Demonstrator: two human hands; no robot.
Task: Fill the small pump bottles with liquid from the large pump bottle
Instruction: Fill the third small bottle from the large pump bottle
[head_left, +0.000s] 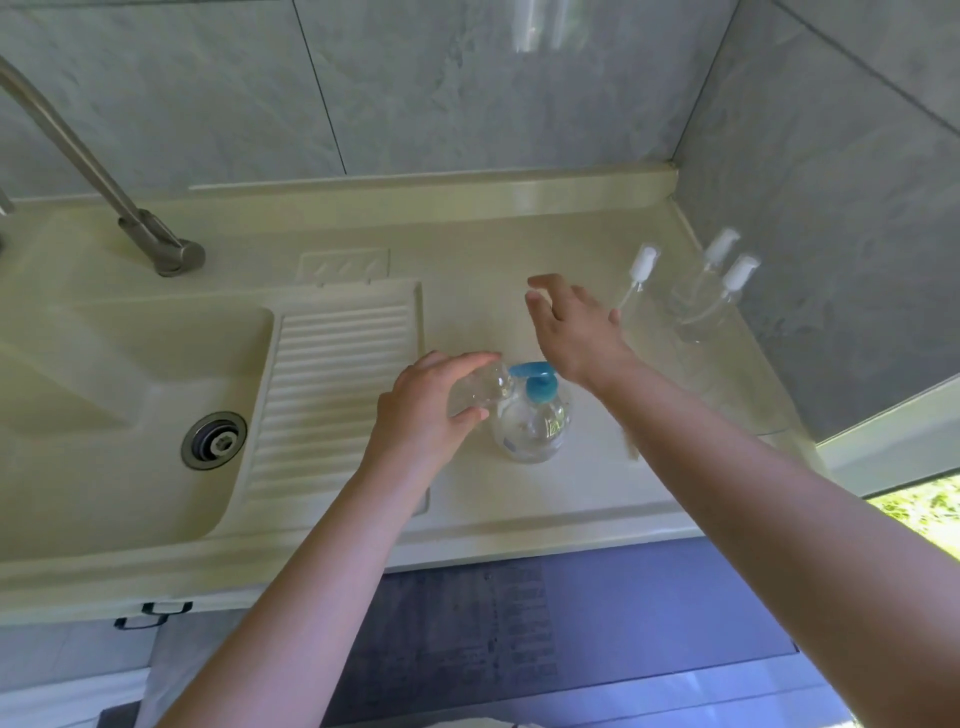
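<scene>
Gripping a small clear plastic bottle (480, 392) in the left hand (428, 410), fingers and thumb curled round its body, long axis tilted, open mouth pointing right and up toward the blue pump head of the large clear pump bottle (535, 415). Standing upright on the cream tabletop (467, 270), that large bottle, spout pointing left, just beside the small one. Hovering above and behind it, the right hand (571, 327), fingers spread and holding nothing. Standing near the right wall, two small clear bottles with white pump tops (711, 301); lying beside them, a loose white pump with tube (636, 275).
</scene>
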